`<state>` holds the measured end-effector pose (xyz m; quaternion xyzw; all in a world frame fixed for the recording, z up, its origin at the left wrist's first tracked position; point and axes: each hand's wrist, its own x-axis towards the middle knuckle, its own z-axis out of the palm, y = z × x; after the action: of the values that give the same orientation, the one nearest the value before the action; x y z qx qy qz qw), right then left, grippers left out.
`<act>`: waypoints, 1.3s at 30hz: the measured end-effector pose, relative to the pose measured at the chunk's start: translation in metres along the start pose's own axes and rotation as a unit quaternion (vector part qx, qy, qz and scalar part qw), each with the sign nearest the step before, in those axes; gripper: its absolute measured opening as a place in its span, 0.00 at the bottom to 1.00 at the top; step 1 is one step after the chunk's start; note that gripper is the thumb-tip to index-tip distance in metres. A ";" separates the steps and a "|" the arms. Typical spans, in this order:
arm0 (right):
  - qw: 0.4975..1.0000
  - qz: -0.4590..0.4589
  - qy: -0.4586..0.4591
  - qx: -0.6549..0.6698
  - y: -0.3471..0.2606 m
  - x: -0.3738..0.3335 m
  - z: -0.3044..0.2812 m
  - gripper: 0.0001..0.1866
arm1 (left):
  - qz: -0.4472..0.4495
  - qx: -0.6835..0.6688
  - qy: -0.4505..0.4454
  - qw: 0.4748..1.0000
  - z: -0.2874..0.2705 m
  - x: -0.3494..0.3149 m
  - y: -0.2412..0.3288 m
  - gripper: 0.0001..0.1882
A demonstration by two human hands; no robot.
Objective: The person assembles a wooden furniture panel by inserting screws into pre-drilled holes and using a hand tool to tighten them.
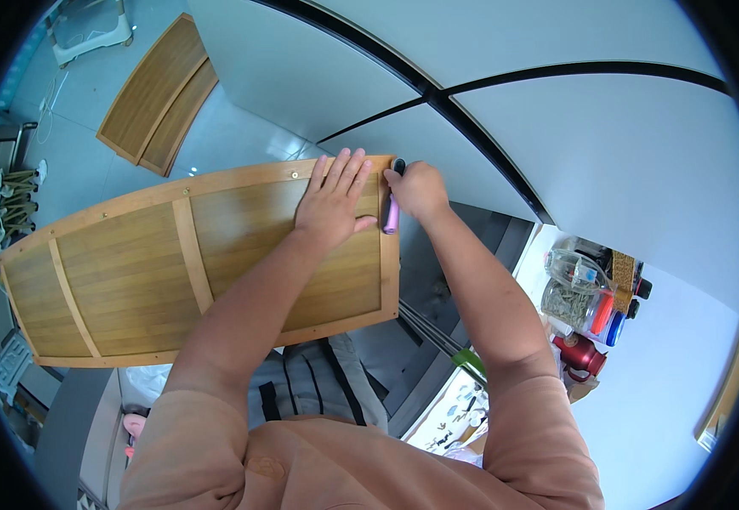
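Note:
A long framed wooden panel (255,255) with crossbars and small brass-coloured fittings along its far rail stretches across the view. My left hand (332,204) rests flat on its right end, fingers spread and nothing held. At the panel's right edge, my right hand (419,189) is closed around a tool with a black and pink handle (391,214). The pink part hangs below my fist, beside the end rail. My fingers cover part of the tool, so its exact kind cannot be made out.
Two wooden boards (161,93) lie on the tiled floor at the far left. Tall pale cabinet doors (327,59) stand ahead. Clear jars (569,297) and a red flask (580,355) sit on a white surface at right. A grey bag (310,382) is below the panel.

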<state>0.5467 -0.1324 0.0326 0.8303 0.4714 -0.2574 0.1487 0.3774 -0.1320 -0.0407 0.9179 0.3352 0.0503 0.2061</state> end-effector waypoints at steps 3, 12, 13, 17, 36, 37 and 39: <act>0.985 0.100 -0.051 0.133 -0.002 0.003 0.006 0.20 | -0.006 0.000 -0.003 1.000 -0.001 0.002 0.001 0.50; 0.959 -0.196 0.140 -0.147 0.031 0.004 0.005 0.12 | -0.010 0.014 -0.030 0.999 0.000 0.004 0.003 0.51; 0.987 -0.100 0.051 -0.117 0.016 -0.005 0.004 0.14 | -0.010 0.013 -0.032 0.999 0.000 0.003 0.003 0.51; 0.990 0.099 -0.020 0.094 -0.014 -0.008 -0.003 0.23 | -0.012 0.018 -0.058 0.998 -0.003 0.006 0.005 0.51; 1.000 -0.021 0.014 -0.014 0.010 -0.008 0.008 0.18 | -0.016 0.012 -0.081 0.997 -0.005 0.006 0.004 0.50; 1.000 -0.021 0.013 -0.014 0.017 -0.007 0.012 0.18 | -0.017 0.012 -0.081 0.996 -0.006 0.006 0.004 0.50; 0.980 -0.131 0.129 -0.082 0.039 -0.005 0.019 0.14 | -0.012 0.015 -0.083 0.996 -0.006 0.007 0.006 0.50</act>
<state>0.5727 -0.1644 0.0201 0.7729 0.6103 -0.1263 0.1192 0.3851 -0.1291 -0.0331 0.9177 0.3291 -0.0332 0.2199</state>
